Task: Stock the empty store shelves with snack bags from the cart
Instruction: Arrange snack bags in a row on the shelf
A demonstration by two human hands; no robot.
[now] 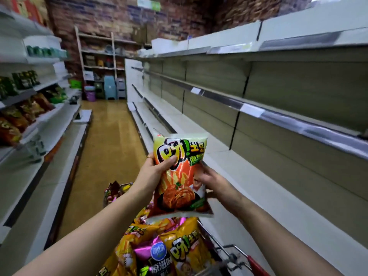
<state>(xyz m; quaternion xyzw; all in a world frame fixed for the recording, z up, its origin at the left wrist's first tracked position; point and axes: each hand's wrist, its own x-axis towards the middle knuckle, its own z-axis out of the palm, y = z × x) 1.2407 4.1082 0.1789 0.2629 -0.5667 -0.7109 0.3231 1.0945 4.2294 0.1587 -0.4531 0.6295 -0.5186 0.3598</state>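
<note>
An orange and pale green snack bag point(180, 188) is held upright in mid-air above the cart point(231, 255). My left hand point(154, 169) grips its left edge with the thumb across the front. My right hand point(209, 181) holds the right edge, fingers curled behind it. Below, the cart is heaped with several yellow, orange and purple snack bags point(159, 248). The bare white shelves point(249, 172) run along the right, close to the held bag.
Shelves on the left point(23, 116) carry rows of snack bags. The aisle floor point(107, 140) runs ahead to a brick wall with a wooden rack point(99, 62) and plastic stools. Price-tag rails line the right shelf edges point(278, 116).
</note>
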